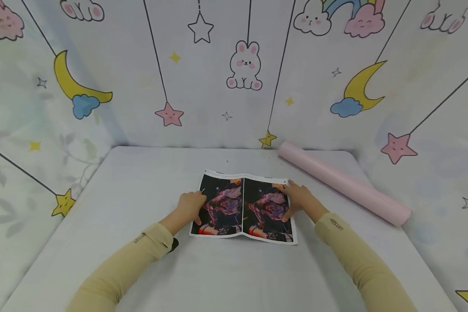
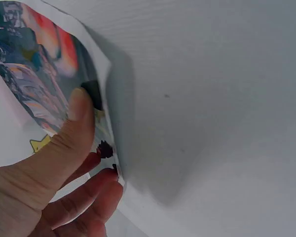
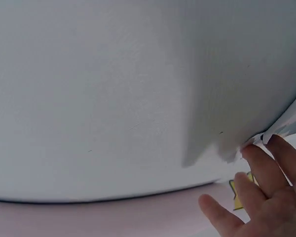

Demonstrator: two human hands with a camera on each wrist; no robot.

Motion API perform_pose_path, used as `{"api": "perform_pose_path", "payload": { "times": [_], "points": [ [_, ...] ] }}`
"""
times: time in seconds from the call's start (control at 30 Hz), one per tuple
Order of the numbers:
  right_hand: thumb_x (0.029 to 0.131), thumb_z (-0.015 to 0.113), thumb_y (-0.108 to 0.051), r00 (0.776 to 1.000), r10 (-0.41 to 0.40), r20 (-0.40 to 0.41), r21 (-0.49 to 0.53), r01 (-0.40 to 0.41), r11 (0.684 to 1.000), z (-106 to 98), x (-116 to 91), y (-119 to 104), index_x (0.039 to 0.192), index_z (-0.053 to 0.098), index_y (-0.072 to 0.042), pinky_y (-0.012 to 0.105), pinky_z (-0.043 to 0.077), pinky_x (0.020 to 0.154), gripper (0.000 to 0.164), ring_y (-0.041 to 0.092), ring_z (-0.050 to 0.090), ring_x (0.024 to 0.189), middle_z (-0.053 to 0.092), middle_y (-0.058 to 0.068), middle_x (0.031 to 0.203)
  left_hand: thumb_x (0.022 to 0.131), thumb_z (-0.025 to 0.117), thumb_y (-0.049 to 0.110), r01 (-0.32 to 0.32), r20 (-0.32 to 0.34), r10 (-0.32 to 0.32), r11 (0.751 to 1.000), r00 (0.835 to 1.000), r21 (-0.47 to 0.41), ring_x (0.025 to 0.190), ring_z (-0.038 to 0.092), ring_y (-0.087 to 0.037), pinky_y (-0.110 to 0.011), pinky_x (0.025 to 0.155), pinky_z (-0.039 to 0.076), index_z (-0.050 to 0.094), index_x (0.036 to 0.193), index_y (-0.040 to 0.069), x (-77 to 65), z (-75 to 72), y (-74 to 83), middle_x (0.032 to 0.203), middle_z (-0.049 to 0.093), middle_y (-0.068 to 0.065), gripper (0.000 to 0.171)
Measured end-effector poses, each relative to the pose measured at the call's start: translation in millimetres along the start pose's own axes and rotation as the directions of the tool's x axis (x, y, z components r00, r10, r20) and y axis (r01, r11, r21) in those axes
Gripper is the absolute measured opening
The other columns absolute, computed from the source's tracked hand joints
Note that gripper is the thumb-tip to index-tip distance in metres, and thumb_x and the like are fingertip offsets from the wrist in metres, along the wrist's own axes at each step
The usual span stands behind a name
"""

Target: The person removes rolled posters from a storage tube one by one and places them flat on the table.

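A paper sheet (image 1: 224,216) printed with two dark, colourful pictures side by side lies on the white table, a white strip and crease running down its middle. Its lower edge rises slightly at the crease. My left hand (image 1: 190,206) grips the left edge, and in the left wrist view the thumb (image 2: 79,113) lies on the printed face while the other fingers curl behind the edge. At the right edge my right hand (image 1: 302,200) rests with thumb and forefinger spread over the print. The right wrist view has its fingers (image 3: 264,170) extended, two of them touching the paper's edge.
Behind the right hand, a long pale pink roll (image 1: 343,182) lies diagonally across the right side of the table (image 1: 152,173). A white backdrop (image 1: 206,86) with cartoon rabbits, moons and stars rises at the table's back and sides.
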State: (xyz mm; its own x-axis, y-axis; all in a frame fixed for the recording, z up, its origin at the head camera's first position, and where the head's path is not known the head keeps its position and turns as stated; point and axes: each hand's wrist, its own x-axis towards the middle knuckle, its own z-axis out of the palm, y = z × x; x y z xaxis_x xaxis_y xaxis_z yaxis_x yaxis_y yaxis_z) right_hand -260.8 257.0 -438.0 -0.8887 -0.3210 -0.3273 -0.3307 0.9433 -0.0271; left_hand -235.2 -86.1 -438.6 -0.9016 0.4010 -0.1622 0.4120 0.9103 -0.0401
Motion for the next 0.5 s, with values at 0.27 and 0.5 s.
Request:
{"api": "perform_pose_path", "payload": {
  "times": [0.27,0.5],
  "points": [
    [0.042,0.071,-0.075,0.991,-0.066,-0.114,-0.08,0.057,0.995,11,-3,-20,0.099,0.063,0.001,0.059,0.031,0.094,0.096,0.031,0.06,0.091,0.066,0.015,0.093,0.07,0.078,0.007,-0.078,-0.071,0.072,0.994,0.995,-0.081,0.076,0.06,-0.031,-0.044,0.061,0.051,0.066,0.092,0.009,2.9,-1.4,3.8,0.088,0.061,-0.009,0.025],
    [0.038,0.064,-0.083,0.981,-0.053,-0.189,-0.173,0.02,0.985,15,-7,-36,0.073,0.061,-0.01,0.041,0.049,0.068,0.08,0.018,0.055,0.061,0.062,0.005,0.073,0.082,0.068,0.023,-0.129,-0.203,0.121,0.991,0.972,-0.026,0.081,0.061,-0.028,-0.044,0.059,0.051,0.063,0.102,0.01,7.7,-1.7,12.9,0.096,0.061,-0.007,0.024]
  ]
}}
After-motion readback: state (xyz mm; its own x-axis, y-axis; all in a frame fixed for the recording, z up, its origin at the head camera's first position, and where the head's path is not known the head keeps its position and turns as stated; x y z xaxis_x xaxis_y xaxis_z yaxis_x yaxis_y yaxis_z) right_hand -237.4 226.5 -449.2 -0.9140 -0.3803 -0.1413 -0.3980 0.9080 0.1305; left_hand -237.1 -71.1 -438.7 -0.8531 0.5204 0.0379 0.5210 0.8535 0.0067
